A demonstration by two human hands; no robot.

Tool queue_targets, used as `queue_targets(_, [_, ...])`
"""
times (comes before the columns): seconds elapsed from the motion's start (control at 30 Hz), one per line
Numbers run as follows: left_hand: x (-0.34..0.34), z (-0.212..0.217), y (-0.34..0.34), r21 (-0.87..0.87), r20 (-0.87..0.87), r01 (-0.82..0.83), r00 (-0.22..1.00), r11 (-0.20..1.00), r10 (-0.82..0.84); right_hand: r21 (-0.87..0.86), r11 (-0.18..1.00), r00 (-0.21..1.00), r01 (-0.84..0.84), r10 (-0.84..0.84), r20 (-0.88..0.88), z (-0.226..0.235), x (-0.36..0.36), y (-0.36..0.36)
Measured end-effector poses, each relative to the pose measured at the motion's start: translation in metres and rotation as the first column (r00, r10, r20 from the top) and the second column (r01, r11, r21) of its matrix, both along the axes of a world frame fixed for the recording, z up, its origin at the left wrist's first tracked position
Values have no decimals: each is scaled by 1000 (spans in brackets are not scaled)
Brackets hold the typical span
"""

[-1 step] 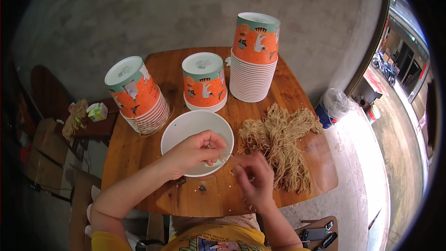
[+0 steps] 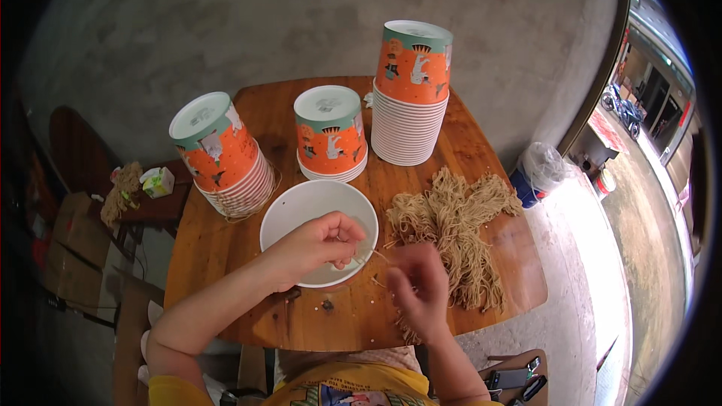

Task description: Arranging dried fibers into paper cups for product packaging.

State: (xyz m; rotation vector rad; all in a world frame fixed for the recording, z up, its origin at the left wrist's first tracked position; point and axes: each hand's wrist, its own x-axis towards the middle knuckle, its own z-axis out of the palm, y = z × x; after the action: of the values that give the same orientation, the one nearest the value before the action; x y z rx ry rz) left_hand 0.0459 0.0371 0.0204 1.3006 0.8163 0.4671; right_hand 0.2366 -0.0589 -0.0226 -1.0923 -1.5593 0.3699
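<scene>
My left hand is closed in a pinch over a white bowl, its fingertips at a thin beige string. From there the string stretches to the right, toward my curled right hand, which is slightly blurred just past the bowl's right rim. The fingers of that hand are closed around the string, though its end is hidden. A loose bundle of beige strings lies on the table to the right of my right hand. Something pale, too unclear to name, is in the bottom of the bowl.
On the wooden table, upside-down stacks of orange and green paper tubs stand at left, middle and right. String hangs around the left stack. A lidded blue bucket stands beyond the right edge.
My right hand has shifted slightly to the right and a little upward, and more of the string shows between the hands. My left hand stays in place.
</scene>
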Motion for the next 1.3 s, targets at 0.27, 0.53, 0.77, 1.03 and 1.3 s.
queue_targets(0.27, [10, -2, -10, 352, -29, 97, 995, 931, -93, -170, 976, 978, -136, 105, -181, 7, 15, 8])
queue_targets(0.53, [11, 2, -17, 461, -90, 111, 993, 880, -78, -264, 961, 984, -80, 33, -176, 7, 0, 2])
queue_targets(0.77, [10, 6, -16, 472, -109, 147, 988, 869, -108, -318, 946, 997, 58, -73, -37, 5, -13, 2])
queue_targets(1.03, [5, 7, -11, 520, -169, 236, 970, 821, -172, -341, 940, 984, 5, -66, -168, -2, -16, 6])
queue_targets(1.3, [6, 16, -14, 561, -356, 279, 931, 780, -78, -352, 936, 983, -5, -60, -173, -3, -19, 5])
